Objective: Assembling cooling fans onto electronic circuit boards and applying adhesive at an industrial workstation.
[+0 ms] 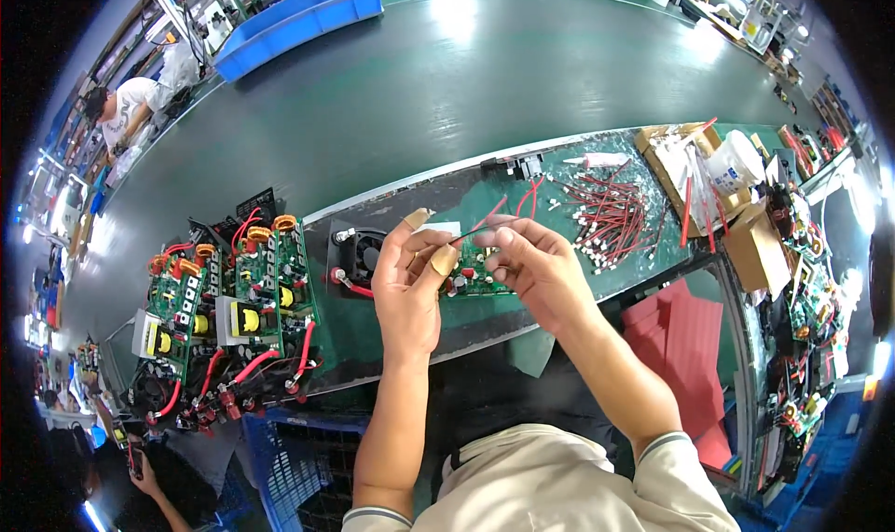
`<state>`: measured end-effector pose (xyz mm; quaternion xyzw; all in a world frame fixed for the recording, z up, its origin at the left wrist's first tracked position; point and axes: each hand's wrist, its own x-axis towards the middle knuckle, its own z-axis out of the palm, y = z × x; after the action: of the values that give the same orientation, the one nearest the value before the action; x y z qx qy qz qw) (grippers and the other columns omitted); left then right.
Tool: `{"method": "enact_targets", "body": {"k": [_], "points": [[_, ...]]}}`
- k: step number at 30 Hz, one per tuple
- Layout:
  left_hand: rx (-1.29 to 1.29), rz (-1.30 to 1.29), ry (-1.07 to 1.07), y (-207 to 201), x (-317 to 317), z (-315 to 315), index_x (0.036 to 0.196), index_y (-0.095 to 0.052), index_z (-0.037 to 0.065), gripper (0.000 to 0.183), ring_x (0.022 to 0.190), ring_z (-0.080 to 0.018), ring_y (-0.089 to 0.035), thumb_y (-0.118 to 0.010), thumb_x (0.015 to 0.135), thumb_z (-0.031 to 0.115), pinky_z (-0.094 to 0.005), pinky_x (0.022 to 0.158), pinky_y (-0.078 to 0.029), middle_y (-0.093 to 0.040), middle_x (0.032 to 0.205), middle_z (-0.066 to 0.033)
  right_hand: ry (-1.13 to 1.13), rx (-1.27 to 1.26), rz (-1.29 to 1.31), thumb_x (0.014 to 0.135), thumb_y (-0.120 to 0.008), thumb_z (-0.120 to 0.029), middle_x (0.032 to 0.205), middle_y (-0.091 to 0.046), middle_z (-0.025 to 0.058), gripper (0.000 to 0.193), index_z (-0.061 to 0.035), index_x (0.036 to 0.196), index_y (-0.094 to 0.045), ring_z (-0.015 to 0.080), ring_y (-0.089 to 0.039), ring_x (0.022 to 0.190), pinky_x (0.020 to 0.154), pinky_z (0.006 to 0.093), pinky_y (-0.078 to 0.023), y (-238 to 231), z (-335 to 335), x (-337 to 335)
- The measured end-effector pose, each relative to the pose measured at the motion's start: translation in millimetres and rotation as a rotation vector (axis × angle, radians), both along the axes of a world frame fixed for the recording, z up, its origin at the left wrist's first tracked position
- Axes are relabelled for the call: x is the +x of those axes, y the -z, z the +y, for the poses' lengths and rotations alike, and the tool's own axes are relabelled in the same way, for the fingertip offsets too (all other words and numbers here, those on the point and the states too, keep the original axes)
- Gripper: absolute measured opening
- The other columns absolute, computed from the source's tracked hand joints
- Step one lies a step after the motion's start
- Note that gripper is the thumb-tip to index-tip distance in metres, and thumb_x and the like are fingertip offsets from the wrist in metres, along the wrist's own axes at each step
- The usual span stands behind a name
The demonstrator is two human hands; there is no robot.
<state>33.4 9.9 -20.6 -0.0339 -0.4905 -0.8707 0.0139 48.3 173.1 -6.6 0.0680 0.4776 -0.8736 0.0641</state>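
Observation:
My left hand (pixel 408 294), with yellowish finger cots on some fingertips, pinches a thin wire (pixel 460 239) between thumb and finger. Close beside it, my right hand (pixel 541 269) has its thumb and fingers pressed together around the wire's other side. A red lead (pixel 490 212) rises just behind the fingers. Below both hands lies a green circuit board (pixel 480 285), partly hidden by them. Left of my left hand sits a black fan (pixel 368 250) with a thick red cable (pixel 352 288). The exact end of the held wire is too small to make out.
Assembled boards (pixel 247 294) with coils and red cables stand at the left. A pile of red wires with white connectors (pixel 611 217) lies at the right, beside a cardboard box (pixel 757 252). A blue tray (pixel 298 28) rests across the green conveyor (pixel 447 84). A co-worker (pixel 126 112) sits far left.

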Motion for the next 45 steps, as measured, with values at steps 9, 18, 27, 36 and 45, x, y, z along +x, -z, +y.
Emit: {"method": "enact_targets", "body": {"k": [9,18,27,36,45], "points": [[-0.051,0.008,0.028,6,-6,-11,0.133,-0.053,0.002,0.047,0.098,-0.0136,-0.065,-0.068,0.089,-0.003,-0.0275,0.085,-0.051,-0.067,0.106,-0.0062,0.079,-0.066,0.09,0.096,-0.066,-0.011,0.098,-0.07,0.0088,0.018,0.0005,0.109,-0.065,0.0149,-0.066,0.081,0.074,0.0269,-0.053,22,-15,-8],[-1.096,0.534,-0.159,-4,-15,-38,0.126,-0.064,0.009,0.053,0.133,-0.0355,-0.046,-0.082,0.076,0.012,-0.045,0.107,-0.041,-0.047,0.143,-0.0172,0.163,0.671,0.299,0.092,-0.067,-0.003,0.091,-0.072,0.0085,0.012,0.0036,0.101,-0.069,0.0135,-0.068,0.079,0.073,0.0253,-0.054,19,-7,-24],[-1.715,0.571,0.329,-16,-5,-29,0.123,-0.069,0.02,0.064,0.146,-0.0482,-0.015,-0.086,0.064,0.038,-0.066,0.111,-0.024,-0.02,0.16,-0.0188,0.08,1.07,0.506,0.085,-0.071,0.0,0.092,-0.071,0.0114,0.009,0.0024,0.094,-0.072,0.0221,-0.07,0.076,0.068,0.03,-0.055,42,-4,-34],[-1.773,0.536,0.364,-17,-9,-20,0.119,-0.066,0.009,0.066,0.147,-0.0479,-0.017,-0.088,0.063,0.036,-0.0648,0.111,-0.024,-0.02,0.16,-0.02,0.054,1.047,0.507,0.085,-0.071,0.001,0.093,-0.071,0.0123,0.01,0.0022,0.095,-0.071,0.0251,-0.07,0.077,0.068,0.0325,-0.056,47,-4,-36],[-1.808,0.509,0.364,-18,-7,-17,0.123,-0.065,0.008,0.067,0.146,-0.0475,-0.018,-0.087,0.065,0.033,-0.0645,0.111,-0.025,-0.021,0.16,-0.0192,0.048,1.067,0.477,0.085,-0.072,0.0,0.092,-0.071,0.0127,0.01,0.0021,0.094,-0.071,0.0258,-0.069,0.074,0.067,0.0332,-0.055,47,-4,-35]]}}
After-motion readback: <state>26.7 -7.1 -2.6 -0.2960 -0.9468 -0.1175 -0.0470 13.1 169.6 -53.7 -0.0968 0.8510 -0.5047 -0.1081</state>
